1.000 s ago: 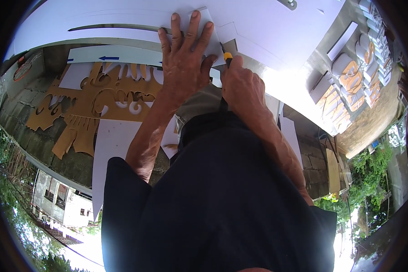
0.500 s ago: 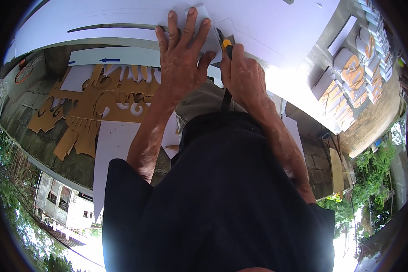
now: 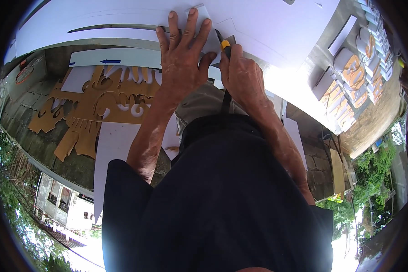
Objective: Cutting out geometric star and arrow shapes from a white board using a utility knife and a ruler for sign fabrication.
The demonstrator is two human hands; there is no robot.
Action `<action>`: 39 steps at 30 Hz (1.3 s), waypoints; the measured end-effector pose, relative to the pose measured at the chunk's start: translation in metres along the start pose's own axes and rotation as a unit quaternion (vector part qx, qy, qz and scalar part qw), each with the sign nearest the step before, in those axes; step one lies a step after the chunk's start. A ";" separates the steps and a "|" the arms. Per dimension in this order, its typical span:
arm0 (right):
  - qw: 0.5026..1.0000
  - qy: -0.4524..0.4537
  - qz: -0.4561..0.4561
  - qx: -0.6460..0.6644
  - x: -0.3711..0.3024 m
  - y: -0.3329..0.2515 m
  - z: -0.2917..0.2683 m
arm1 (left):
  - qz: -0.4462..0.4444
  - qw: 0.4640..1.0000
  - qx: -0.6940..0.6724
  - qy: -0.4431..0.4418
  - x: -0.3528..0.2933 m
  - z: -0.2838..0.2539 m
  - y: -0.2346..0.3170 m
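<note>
I'm facing a grey tbl [image 3: 320,52], w/ a lg. white sheet [image 3: 267,27] lying across most of what I'm seeing. On my R, a narrow white strip [image 3: 342,35] & a grp. of white-and-tan cut-outs [image 3: 350,64] are lying on the grey top.

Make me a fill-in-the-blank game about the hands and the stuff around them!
1. The utility knife in the right hand is black and ____.
2. The fingers spread over the white sheet belong to the person's ____ hand.
3. The arrow on the pale strip is coloured ____.

Missing words: yellow; left; blue.
</note>
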State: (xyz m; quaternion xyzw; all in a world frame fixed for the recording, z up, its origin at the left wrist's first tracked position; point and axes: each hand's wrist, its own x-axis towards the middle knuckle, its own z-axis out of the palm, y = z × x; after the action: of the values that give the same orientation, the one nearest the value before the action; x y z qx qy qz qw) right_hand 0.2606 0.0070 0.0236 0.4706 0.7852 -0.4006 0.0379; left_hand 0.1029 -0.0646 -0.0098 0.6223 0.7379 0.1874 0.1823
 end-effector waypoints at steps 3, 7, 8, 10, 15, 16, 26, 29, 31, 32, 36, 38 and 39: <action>1.000 -0.004 0.003 0.001 0.001 -0.001 0.000 | 0.000 1.000 -0.001 0.000 0.000 0.001 -0.001; 1.000 -0.010 0.017 -0.009 0.001 -0.006 0.000 | -0.003 1.000 -0.005 -0.003 0.000 0.000 0.001; 1.000 -0.010 0.021 -0.017 0.001 -0.007 0.000 | -0.003 1.000 -0.005 -0.003 0.000 0.000 0.001; 0.999 -0.021 0.028 -0.031 0.003 -0.012 -0.002 | 0.000 1.000 -0.010 0.002 0.000 0.000 0.001; 0.998 -0.039 0.037 -0.043 0.004 -0.025 -0.014 | -0.006 1.000 -0.004 -0.006 0.001 -0.002 0.002; 0.997 -0.051 0.041 -0.041 0.004 -0.026 -0.016 | -0.008 1.000 0.003 -0.008 0.001 -0.002 0.002; 0.995 -0.069 0.057 -0.043 -0.017 -0.008 -0.011 | -0.001 1.000 0.000 0.003 0.001 -0.002 0.001; 0.996 -0.067 0.048 -0.043 -0.015 -0.009 -0.016 | -0.004 1.000 -0.006 0.000 0.000 -0.002 0.001; 0.997 -0.053 0.047 -0.033 -0.017 -0.013 -0.013 | 0.001 1.000 -0.005 0.008 -0.001 -0.001 -0.001; 0.998 -0.039 0.050 -0.024 -0.019 -0.013 -0.012 | 0.001 1.000 -0.005 0.009 -0.001 0.000 -0.001; 0.999 0.010 0.021 -0.023 -0.009 -0.008 -0.005 | 0.003 1.000 -0.015 0.015 0.001 0.001 0.000; 0.999 0.012 0.020 -0.034 -0.004 -0.007 -0.004 | 0.004 1.000 -0.018 0.021 0.000 0.001 0.000; 0.999 0.011 0.019 -0.034 -0.003 -0.005 -0.002 | 0.001 1.000 -0.020 0.020 0.000 0.002 -0.001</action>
State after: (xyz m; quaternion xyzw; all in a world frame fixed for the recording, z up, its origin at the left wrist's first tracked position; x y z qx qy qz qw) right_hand 0.2587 0.0054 0.0297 0.4881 0.7899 -0.3675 0.0524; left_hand 0.1030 -0.0650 -0.0119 0.6158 0.7367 0.2143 0.1796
